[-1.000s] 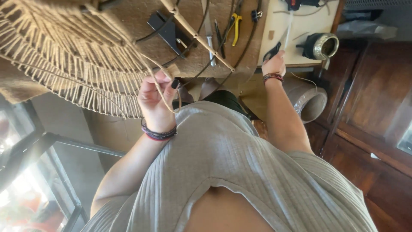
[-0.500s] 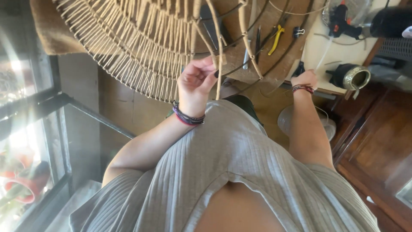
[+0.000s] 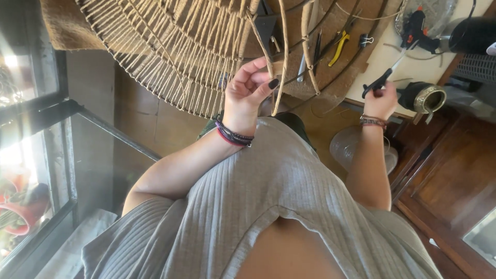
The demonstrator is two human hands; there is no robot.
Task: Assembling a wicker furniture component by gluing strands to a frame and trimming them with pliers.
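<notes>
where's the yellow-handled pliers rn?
In the head view, the yellow-handled pliers lie upper right on the work surface, between the woven twine frame and the glue gun, above the right hand.

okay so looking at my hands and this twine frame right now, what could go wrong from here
1. The left hand pinches a thin cord on the twine-wrapped frame; a hard tug might loosen the neighbouring wraps.
2. The right hand holds black-handled scissors beside the glue gun and metal cup; a careless reach could knock them.
3. Pliers lie under the frame and may snag cords.
</notes>
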